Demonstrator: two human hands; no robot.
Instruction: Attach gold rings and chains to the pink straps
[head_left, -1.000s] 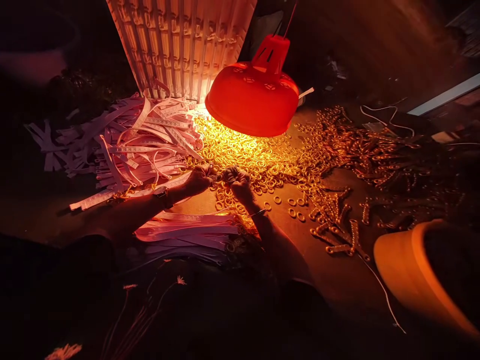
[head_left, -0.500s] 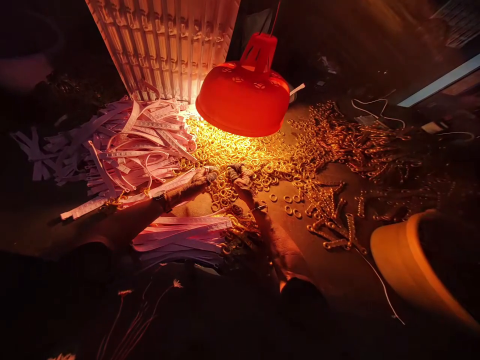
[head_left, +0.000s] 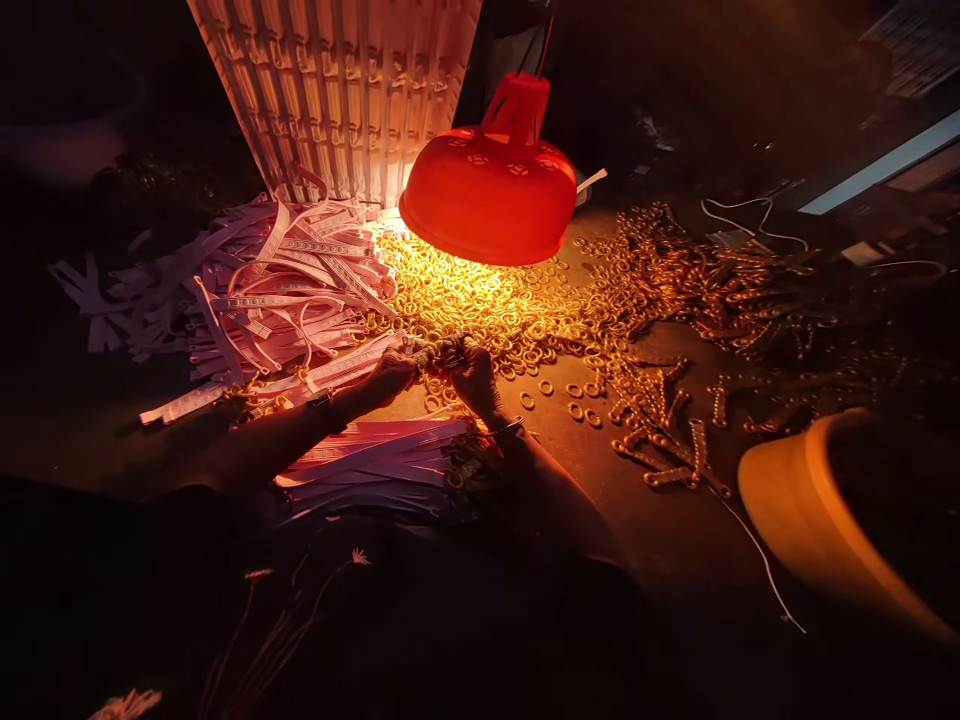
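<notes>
Dark tabletop [head_left: 570, 450]: rings [head_left: 480, 300], pale straps [head_left: 300, 270], chains [head_left: 735, 290].

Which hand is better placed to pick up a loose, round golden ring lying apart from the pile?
Probably the right hand: it is nearer the loose golden rings, on its own side. The left hand sits farther away. What either holds is unclear.

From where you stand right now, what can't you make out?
- Head view: what the left hand and right hand may hold, hidden by fingers and too small.
- Head view: the bulb, hidden by the red lampshade.
- Head view: the inside of the orange tub, lost in darkness; its right side, cut off by the edge.
</notes>
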